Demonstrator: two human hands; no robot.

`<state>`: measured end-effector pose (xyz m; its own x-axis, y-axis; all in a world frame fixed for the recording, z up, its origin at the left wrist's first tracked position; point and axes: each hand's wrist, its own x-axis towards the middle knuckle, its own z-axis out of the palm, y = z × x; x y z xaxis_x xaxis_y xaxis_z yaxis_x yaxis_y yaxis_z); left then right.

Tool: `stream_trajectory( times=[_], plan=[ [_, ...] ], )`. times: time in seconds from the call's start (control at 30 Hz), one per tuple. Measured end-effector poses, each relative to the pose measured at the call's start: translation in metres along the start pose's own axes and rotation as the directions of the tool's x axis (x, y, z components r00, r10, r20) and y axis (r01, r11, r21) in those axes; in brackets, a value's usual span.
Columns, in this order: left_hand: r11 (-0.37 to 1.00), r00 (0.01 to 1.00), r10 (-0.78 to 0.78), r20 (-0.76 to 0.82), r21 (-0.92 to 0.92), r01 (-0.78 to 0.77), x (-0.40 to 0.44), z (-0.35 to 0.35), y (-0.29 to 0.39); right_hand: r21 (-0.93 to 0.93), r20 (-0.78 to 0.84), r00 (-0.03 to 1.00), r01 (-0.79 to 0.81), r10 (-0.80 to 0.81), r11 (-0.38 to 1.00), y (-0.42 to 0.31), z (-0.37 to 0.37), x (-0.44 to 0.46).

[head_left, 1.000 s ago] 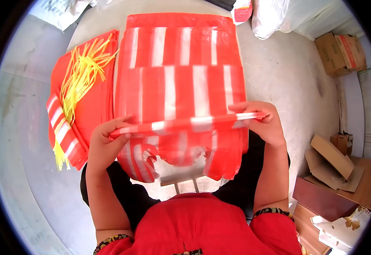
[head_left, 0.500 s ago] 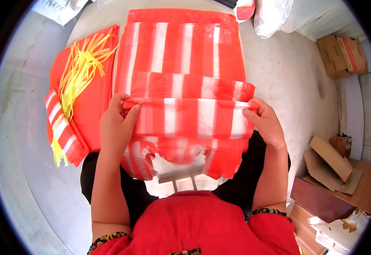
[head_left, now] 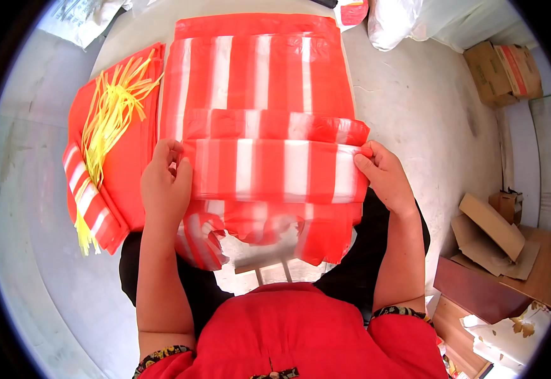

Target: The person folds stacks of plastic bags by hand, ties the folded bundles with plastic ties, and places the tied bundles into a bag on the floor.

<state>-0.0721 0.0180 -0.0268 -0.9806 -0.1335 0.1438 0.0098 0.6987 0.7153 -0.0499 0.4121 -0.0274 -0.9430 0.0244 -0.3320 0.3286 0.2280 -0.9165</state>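
Observation:
A stack of red-and-white striped plastic bags (head_left: pixel 256 69) lies in front of me, its near part hanging over my lap with a ragged cut-out edge. Across it runs a folded band of the striped plastic bag (head_left: pixel 266 167). My right hand (head_left: pixel 386 177) pinches the band's right end, thumb on top and fingers behind. At the band's left edge is my left hand (head_left: pixel 167 177), its fingers loosely curled and its thumb apart from them, off the plastic. Some of its fingertips are hidden.
Left of the stack, a red plastic pile (head_left: pixel 127 170) carries yellow strips (head_left: pixel 114 104) and a rolled striped bundle (head_left: pixel 92 202). Cardboard boxes (head_left: pixel 493 72) stand at far right. An open carton (head_left: pixel 490 237) sits lower right. A white bag (head_left: pixel 392 22) is at the back.
My left thumb has come off the band's left end, and that hand has loosened. My right hand keeps its pinch. The whole view has shifted slightly, moving the stack left.

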Motion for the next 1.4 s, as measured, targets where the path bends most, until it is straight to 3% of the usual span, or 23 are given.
stream_trajectory(
  times=[0.27,0.37,0.47,0.5,0.57,0.67,0.77,0.87,1.07,1.27,1.37,1.4],
  plan=[
    [0.992,0.997,-0.04,0.06,-0.121,0.047,0.001,-0.001,0.006,-0.088,-0.013,1.0,-0.027,0.025,0.996,-0.001,-0.004,0.0],
    [0.999,0.997,0.031,0.071,0.009,-0.032,0.002,-0.004,0.002,-0.435,-0.089,0.995,-0.005,-0.037,0.901,-0.013,0.003,-0.005],
    [0.904,0.961,0.276,0.017,0.335,-0.265,-0.002,-0.006,0.007,-0.73,-0.214,0.973,-0.101,-0.086,0.676,-0.036,0.013,-0.014],
    [0.871,0.929,0.363,0.065,0.33,-0.364,-0.003,-0.007,0.011,-0.77,-0.2,0.941,0.021,-0.273,0.638,-0.034,0.015,-0.015],
    [0.778,0.837,0.524,0.159,0.31,-0.546,-0.006,-0.011,0.023,-0.837,-0.138,0.781,0.236,-0.609,0.493,-0.025,0.019,-0.018],
    [0.731,0.728,0.57,0.381,0.168,-0.661,-0.01,-0.006,0.037,-0.702,0.283,0.696,0.619,-0.659,0.352,-0.032,0.036,-0.026],
    [0.767,0.751,0.459,0.474,0.215,-0.604,-0.015,-0.002,0.041,-0.613,0.434,0.695,0.694,-0.573,0.377,-0.035,0.061,-0.025],
    [0.786,0.766,0.414,0.492,0.232,-0.573,-0.011,-0.005,0.043,-0.63,0.422,0.759,0.639,-0.495,0.442,-0.036,0.057,-0.021],
    [0.784,0.807,0.409,0.425,0.289,-0.549,-0.004,-0.007,0.025,-0.729,0.436,0.768,0.607,-0.47,0.316,-0.038,0.056,-0.019],
    [0.813,0.826,0.422,0.373,0.248,-0.527,-0.001,-0.022,0.021,-0.771,0.337,0.834,0.511,-0.436,0.38,-0.04,0.032,-0.019],
    [0.922,0.855,0.328,0.401,0.059,-0.382,0.001,-0.04,0.009,-0.688,0.274,0.947,0.313,-0.166,0.655,-0.059,0.013,-0.024],
    [0.968,0.903,0.236,0.359,-0.003,-0.252,0.0,-0.042,0.006,-0.629,0.22,0.966,0.249,-0.139,0.736,-0.062,0.013,-0.023]
  ],
)
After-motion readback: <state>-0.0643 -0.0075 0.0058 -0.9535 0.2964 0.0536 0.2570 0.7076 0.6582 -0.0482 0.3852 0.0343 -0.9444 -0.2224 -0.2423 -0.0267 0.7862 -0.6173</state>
